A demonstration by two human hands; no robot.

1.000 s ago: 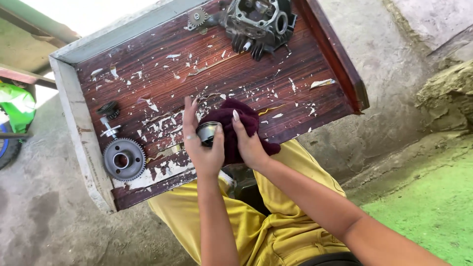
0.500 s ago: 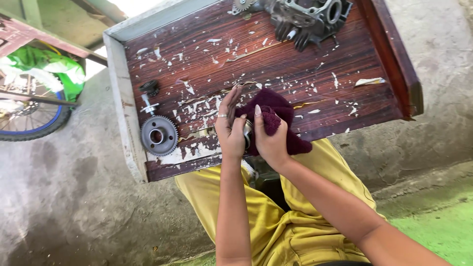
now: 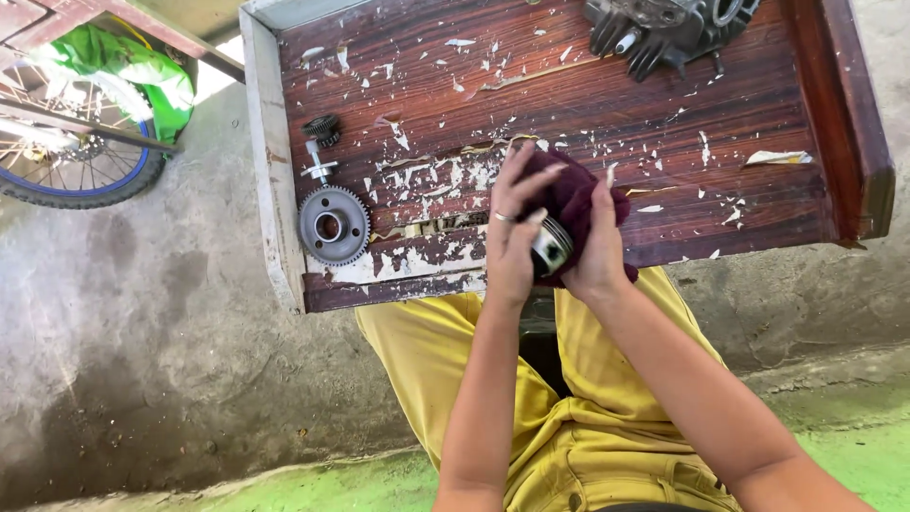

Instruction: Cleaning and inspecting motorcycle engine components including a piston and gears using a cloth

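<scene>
Both hands pressed together at the near edge of the table (image 3: 758,123), left hand (image 3: 512,248) and right hand (image 3: 595,254) clamping a small ringed metal cylinder (image 3: 551,248) between them inside a maroon rag (image 3: 573,194), large gear (image 3: 334,225) lying well left.

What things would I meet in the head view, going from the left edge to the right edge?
Bicycle wheel → green cloth → large gear → left hand → metal cylinder → dark red rag → engine part → right rim of the wooden board.
</scene>
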